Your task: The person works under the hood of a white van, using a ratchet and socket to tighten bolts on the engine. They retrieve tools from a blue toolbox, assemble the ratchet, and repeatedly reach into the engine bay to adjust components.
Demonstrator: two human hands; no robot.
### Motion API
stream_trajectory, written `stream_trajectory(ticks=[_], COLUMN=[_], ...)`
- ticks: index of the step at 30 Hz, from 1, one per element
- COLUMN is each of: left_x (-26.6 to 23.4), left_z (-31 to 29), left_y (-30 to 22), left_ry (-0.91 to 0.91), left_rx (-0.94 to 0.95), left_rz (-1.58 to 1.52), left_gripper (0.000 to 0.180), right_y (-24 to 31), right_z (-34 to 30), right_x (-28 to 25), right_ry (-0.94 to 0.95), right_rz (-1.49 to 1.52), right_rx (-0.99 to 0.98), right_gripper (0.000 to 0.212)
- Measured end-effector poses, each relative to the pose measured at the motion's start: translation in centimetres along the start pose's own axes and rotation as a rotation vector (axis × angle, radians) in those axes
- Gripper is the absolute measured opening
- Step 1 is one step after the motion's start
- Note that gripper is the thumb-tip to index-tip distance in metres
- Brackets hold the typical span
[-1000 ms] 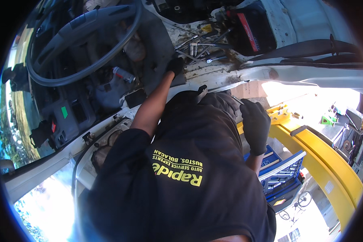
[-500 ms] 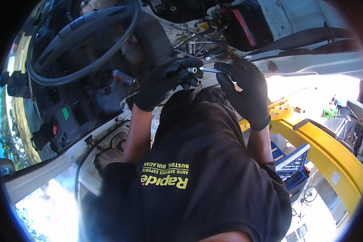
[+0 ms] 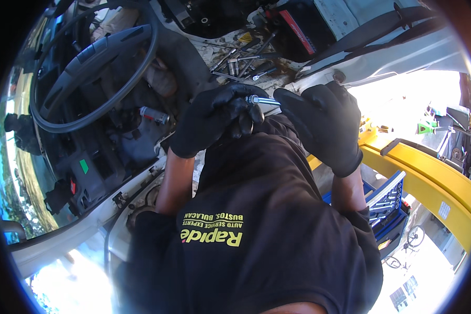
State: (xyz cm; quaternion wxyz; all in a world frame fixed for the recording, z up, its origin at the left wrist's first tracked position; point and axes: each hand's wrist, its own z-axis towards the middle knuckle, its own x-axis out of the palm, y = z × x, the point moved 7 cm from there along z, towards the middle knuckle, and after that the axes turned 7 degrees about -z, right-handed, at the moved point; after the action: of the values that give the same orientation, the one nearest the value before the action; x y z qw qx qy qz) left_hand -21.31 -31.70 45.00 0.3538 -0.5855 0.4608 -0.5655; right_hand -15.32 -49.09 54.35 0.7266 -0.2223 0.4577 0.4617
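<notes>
Between my gloved hands, in front of my waist, lies a chrome ratchet wrench point(image 3: 267, 101) with its rounded head to the left. My right hand point(image 3: 322, 128), in a black glove, is closed around the handle end, which its fingers hide. The black-gloved fingers of my left hand point(image 3: 212, 118) are bent around the head end. The small metal socket seen there before is now mostly hidden by these fingers. Beyond my hands, several loose chrome tools point(image 3: 240, 64) lie on a dirty pale metal surface.
A steering wheel point(image 3: 102, 68) stands at the left, with a spray can point(image 3: 154, 115) on the dark floor near it. A black box with a red label point(image 3: 298, 31) sits at the back. At the right are a yellow lift arm point(image 3: 429, 180) and a blue tool tray point(image 3: 384, 209).
The ratchet wrench and socket, apart before, have come together at my left fingers. My right hand has shifted slightly right, and the view has moved a little.
</notes>
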Motion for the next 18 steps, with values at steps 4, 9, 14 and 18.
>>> stream_trajectory(ticks=[4, 9, 14, 18], left_x=[0.6, 1.3, 1.8, 2.1], left_z=[-0.2, -0.7, -1.4, -1.5], left_y=[-0.9, -0.9, -1.4, -0.8], left_ry=[0.019, -0.016, -0.042, -0.031], left_rx=[0.021, -0.031, -0.074, -0.160], left_rz=[0.253, 0.281, 0.299, 0.262], left_gripper=[0.031, 0.032, 0.033, 0.029], right_y=[-0.2, 0.2, 0.1, -0.3], right_z=[-0.3, -0.4, -0.7, -1.0], right_x=[-0.6, -0.7, -0.4, 0.1], right_ry=[-0.031, 0.003, 0.000, -0.001], right_rz=[-0.061, -0.049, 0.036, 0.084], right_rx=[-0.080, -0.076, -0.091, -0.096], right_gripper=[0.026, 0.031, 0.031, 0.032])
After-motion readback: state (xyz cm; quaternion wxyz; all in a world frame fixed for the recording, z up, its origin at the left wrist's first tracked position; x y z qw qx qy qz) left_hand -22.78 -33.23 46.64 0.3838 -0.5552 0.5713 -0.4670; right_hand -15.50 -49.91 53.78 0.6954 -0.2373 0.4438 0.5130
